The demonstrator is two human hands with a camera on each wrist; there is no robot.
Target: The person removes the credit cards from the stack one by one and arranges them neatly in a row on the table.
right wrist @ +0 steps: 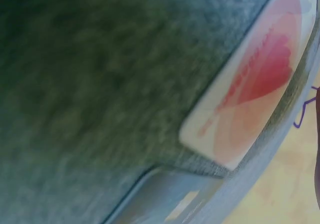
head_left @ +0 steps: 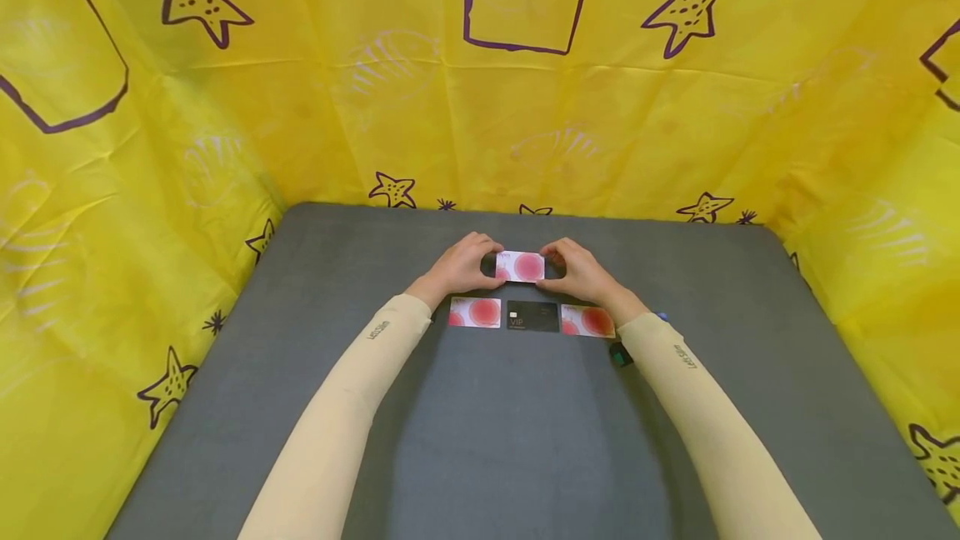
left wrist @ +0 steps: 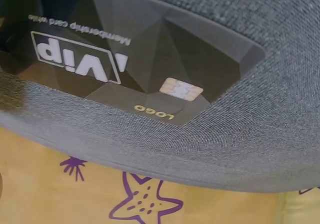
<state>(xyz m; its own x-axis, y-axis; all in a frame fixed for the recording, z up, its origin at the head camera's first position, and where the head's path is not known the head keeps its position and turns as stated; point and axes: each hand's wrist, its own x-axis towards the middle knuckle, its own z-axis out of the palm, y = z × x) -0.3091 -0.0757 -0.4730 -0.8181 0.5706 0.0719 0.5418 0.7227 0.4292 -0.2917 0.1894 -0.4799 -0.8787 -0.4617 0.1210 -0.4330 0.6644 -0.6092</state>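
Note:
A white card with pink circles (head_left: 519, 266) is pinched by its short ends between both hands. The thumb and fingers of my left hand (head_left: 463, 264) meet its left end, and those of my right hand (head_left: 581, 272) its right end. Just nearer lies a row of three cards: a pink-and-white card (head_left: 475, 312), a black VIP card (head_left: 532, 317) and another pink-and-white card (head_left: 587, 321), which my right wrist partly overlaps. The left wrist view shows a dark Vip membership card (left wrist: 145, 43) with a chip; neither hand shows there. A pink-patterned card (right wrist: 250, 83) fills the right wrist view's edge.
The cards lie on a grey cloth-covered table (head_left: 495, 440). Half hidden by my right forearm is a small dark item with green (head_left: 620, 354), with a bit of blue beyond. A yellow curtain (head_left: 480, 132) with starfish drawings closes off the back and sides.

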